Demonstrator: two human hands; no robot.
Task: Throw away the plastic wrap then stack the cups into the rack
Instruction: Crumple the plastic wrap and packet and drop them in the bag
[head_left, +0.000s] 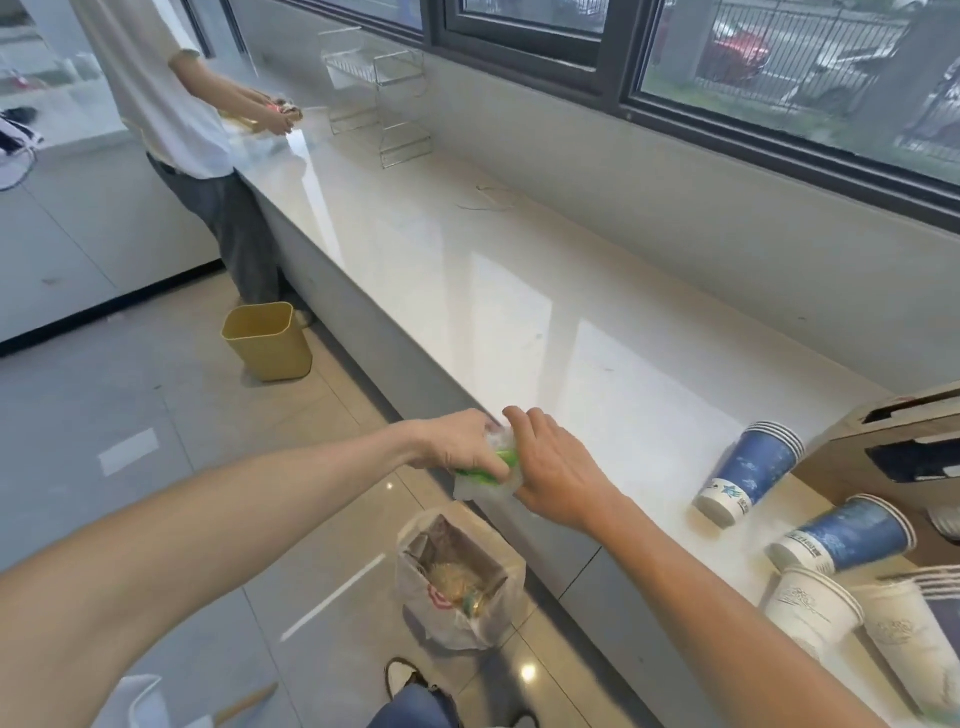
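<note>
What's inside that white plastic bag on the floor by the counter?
The white plastic bag lines a brown bin and holds crumpled yellowish rubbish and a greenish round item near the top. Anything deeper is covered by that litter and the bag's folds.

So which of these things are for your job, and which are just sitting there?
For the job:
plastic wrap, held by left hand and right hand
bagged bin
blue cups
white cups
wooden rack

Just there:
yellow bin
clear shelf
another person
</note>
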